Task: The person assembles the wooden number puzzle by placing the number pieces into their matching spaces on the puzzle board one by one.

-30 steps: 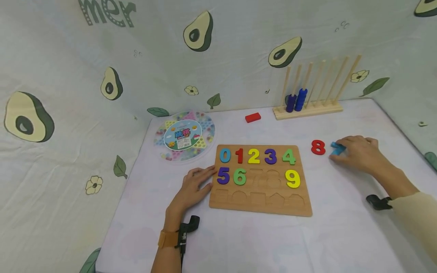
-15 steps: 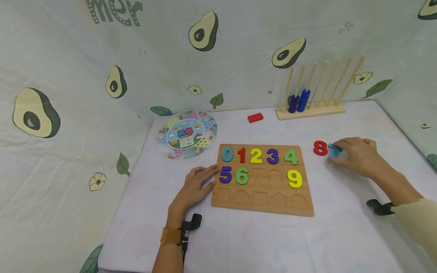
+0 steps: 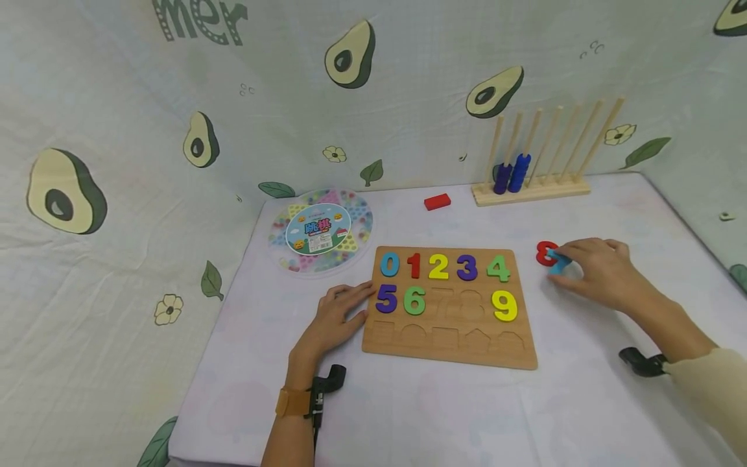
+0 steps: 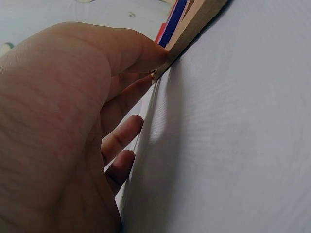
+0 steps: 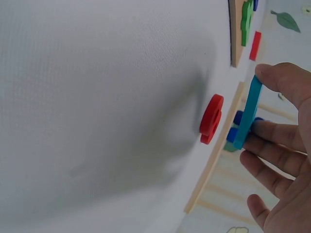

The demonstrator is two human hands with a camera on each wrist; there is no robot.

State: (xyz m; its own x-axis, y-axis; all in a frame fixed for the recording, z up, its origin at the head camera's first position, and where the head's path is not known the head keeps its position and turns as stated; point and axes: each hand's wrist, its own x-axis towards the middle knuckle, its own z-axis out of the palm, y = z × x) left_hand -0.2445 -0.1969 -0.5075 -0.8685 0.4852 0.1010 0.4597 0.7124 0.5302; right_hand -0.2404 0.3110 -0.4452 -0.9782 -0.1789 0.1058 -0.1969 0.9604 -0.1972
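Note:
My right hand [image 3: 598,269] pinches a light-blue number 7 [image 3: 558,263] between thumb and fingers. In the right wrist view the 7 [image 5: 249,114] is held up off the tabletop, thumb at one end and fingers at the other. A red number 8 [image 3: 544,251] lies on the table just beyond and is partly covered by the 7 in the head view. My left hand [image 3: 332,318] rests on the table, fingertips and thumb touching the left edge of a wooden number puzzle board [image 3: 446,353]. Numbers 0 to 6 and a yellow 9 [image 3: 504,306] sit in the board; two number recesses between 6 and 9 show bare wood.
Along the board's bottom row are several bare shape recesses. Behind it lie a red block [image 3: 437,202] and a round Chinese checkers set [image 3: 318,230]. A wooden peg rack [image 3: 551,188] with dark-blue beads stands at the back right, before the avocado-print cloth.
My right hand has moved left with the blue 7, which now overlaps the red 8 in the head view. The left hand stays at the board's edge; the head view shifted slightly.

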